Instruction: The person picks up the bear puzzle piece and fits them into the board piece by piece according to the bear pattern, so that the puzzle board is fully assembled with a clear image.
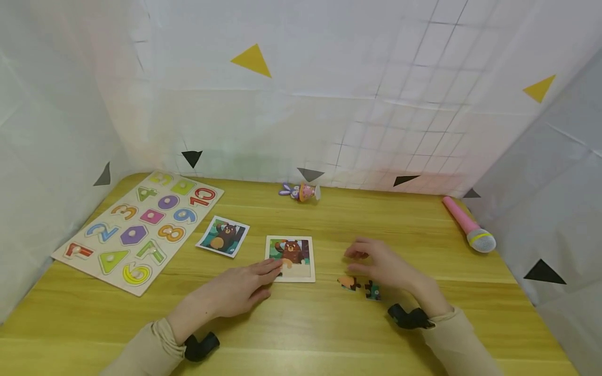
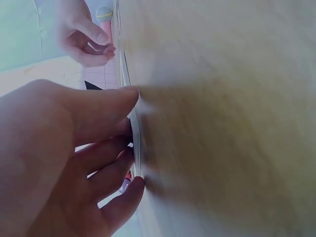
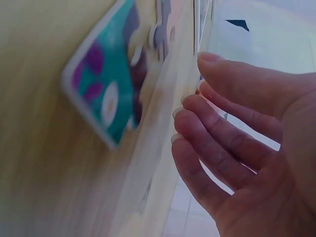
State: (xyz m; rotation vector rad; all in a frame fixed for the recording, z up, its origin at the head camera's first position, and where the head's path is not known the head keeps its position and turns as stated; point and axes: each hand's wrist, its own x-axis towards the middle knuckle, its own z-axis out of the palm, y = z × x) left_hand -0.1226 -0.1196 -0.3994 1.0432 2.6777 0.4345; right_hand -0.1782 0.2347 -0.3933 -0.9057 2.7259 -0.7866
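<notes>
A small framed jigsaw puzzle (image 1: 305, 271) shows a bear; its lower part is bare pale wood with a dark bit at the lower left. My left hand (image 1: 242, 288) rests its extended fingertips on the puzzle's left side, and the left wrist view has them along its thin edge. To the right, my right hand (image 1: 383, 263) hovers over the table, fingers loosely bent and holding nothing. Just below it lie two loose pieces: an orange-and-dark piece (image 1: 347, 282) and a green piece (image 1: 373, 291). Close up, the green piece (image 3: 111, 74) has purple marks and a white oval.
A bear picture card (image 1: 223, 236) lies left of the puzzle. Farther left is a wooden number-and-shape board (image 1: 139, 290) with knobbed pieces. At the back lies a small rabbit-eared toy (image 1: 301, 192); a pink toy microphone (image 1: 467, 224) is at the right edge. White cloth walls surround the table.
</notes>
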